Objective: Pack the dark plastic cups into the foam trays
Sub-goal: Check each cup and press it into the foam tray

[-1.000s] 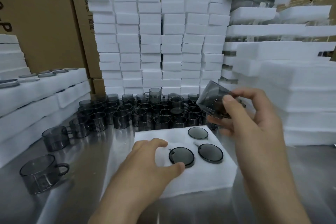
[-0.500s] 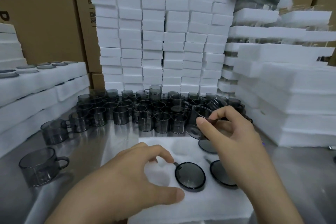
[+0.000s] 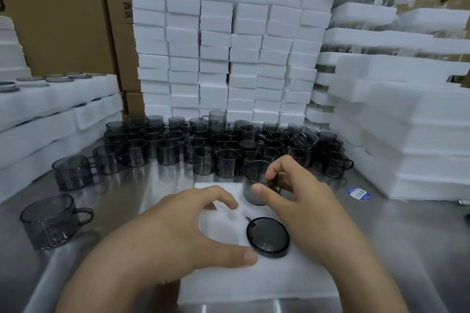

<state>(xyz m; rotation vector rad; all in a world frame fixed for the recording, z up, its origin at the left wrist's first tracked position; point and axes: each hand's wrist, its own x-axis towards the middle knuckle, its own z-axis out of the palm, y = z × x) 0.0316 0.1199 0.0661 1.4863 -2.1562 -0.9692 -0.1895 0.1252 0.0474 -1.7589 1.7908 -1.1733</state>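
Observation:
A white foam tray (image 3: pixel 256 279) lies on the steel table in front of me. One dark cup (image 3: pixel 268 235) sits sunk in a tray hole, only its round end showing. My right hand (image 3: pixel 300 201) grips another dark cup (image 3: pixel 253 185) by its rim and side, holding it upright over the tray's far part. My left hand (image 3: pixel 178 231) rests on the tray's left side, thumb and fingers spread around an empty hole (image 3: pixel 223 226). Many loose dark cups (image 3: pixel 203 147) stand crowded behind the tray.
Two single cups (image 3: pixel 54 220) (image 3: pixel 73 173) stand at the left. Stacks of white foam blocks (image 3: pixel 223 46) form a wall behind the cups. Foam trays are piled at the left (image 3: pixel 50 114) and right (image 3: pixel 412 134). A blue sticker (image 3: pixel 358 193) lies on the table.
My right hand has brought the cup down from mid-air to the far part of the tray and turned it upright. The view has moved closer to the tray. My left hand stays on the foam.

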